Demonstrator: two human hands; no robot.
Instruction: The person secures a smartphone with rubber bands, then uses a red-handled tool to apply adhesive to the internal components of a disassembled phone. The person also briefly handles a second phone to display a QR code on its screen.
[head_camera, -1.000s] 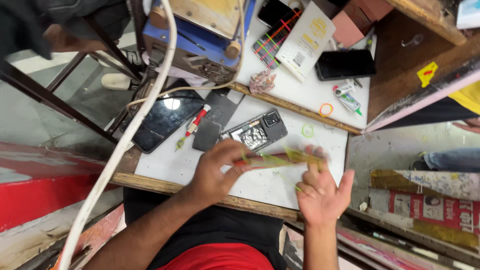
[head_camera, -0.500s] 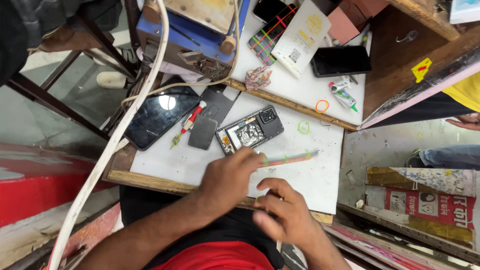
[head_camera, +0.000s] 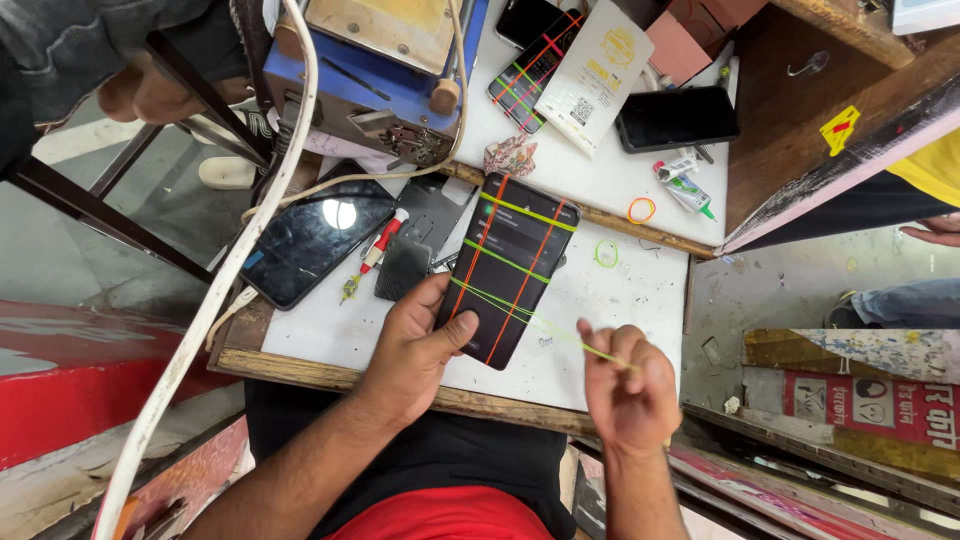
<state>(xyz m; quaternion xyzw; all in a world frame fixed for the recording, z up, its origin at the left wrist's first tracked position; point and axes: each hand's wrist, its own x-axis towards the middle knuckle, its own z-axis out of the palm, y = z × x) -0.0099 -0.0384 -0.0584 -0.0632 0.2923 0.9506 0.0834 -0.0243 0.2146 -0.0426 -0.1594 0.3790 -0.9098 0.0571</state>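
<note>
Head view only. We see the left hand (head_camera: 415, 345) clamped on the lower left edge of a dark phone (head_camera: 508, 268), thumb across its face, pinning it to the white table (head_camera: 330, 335). The phone is wrapped in orange and green rubber bands; its long axis runs from near the body up and slightly right, away from us. The right hand (head_camera: 630, 385) is shut in a pinch on a green rubber band (head_camera: 560, 335), stretched taut from the phone's lower right edge out to the right and toward the body. So the band lies right of the phone, the right hand is nearer to it, and the left is nearer to the phone body. Beside it to the left lie another phone (head_camera: 310, 240), a red-capped pen (head_camera: 378, 250) and a small dark cover (head_camera: 403, 267). Loose bands (head_camera: 641, 210) sit further up.
</note>
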